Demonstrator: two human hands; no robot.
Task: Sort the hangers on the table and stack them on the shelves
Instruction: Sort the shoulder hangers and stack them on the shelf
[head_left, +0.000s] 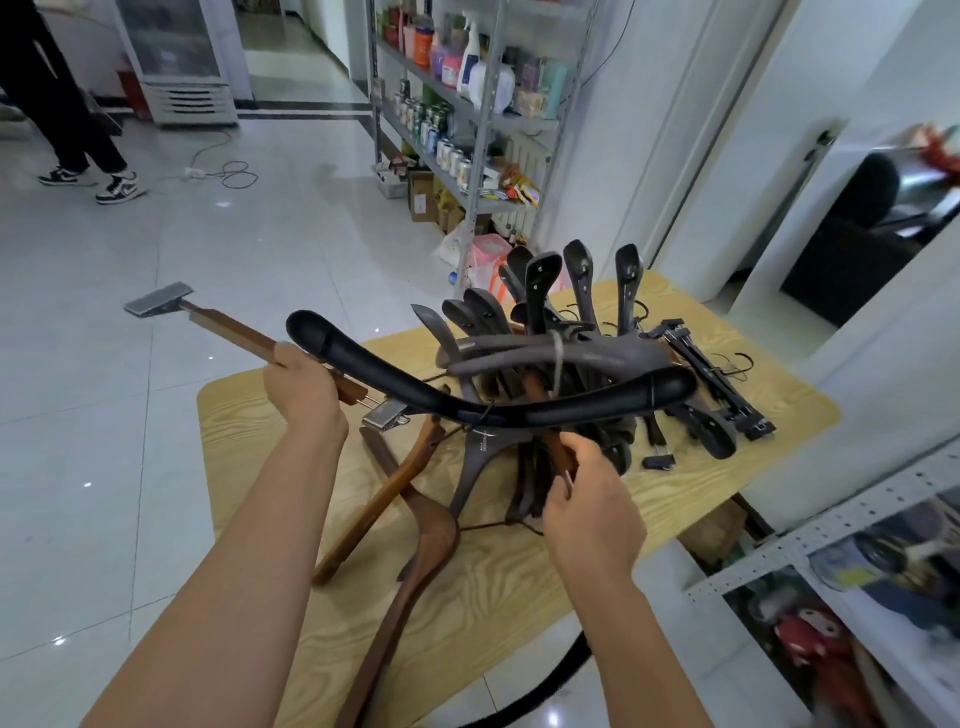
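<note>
We judge the task barely begun. Our left grip (304, 387) is clamped around the bar of a brown clip hanger (228, 327), held clear of the counter (519, 587) and pointing out to the left. Our right grip (589, 506) is curled on a metal hook (569, 478) low in the heap; we cannot tell which hanger it belongs to. A black hanger (467, 402) spans between the 2 hands, above the tangled pile (561, 332) of grey and dark hangers filling the counter's middle. 2 brown wooden hangers (415, 525) lie nearer us, with black clip hangers (711, 374) at the far right. The shelf (810, 530) on our right shows no hangers, so nearly all sorting and stacking remains.
</note>
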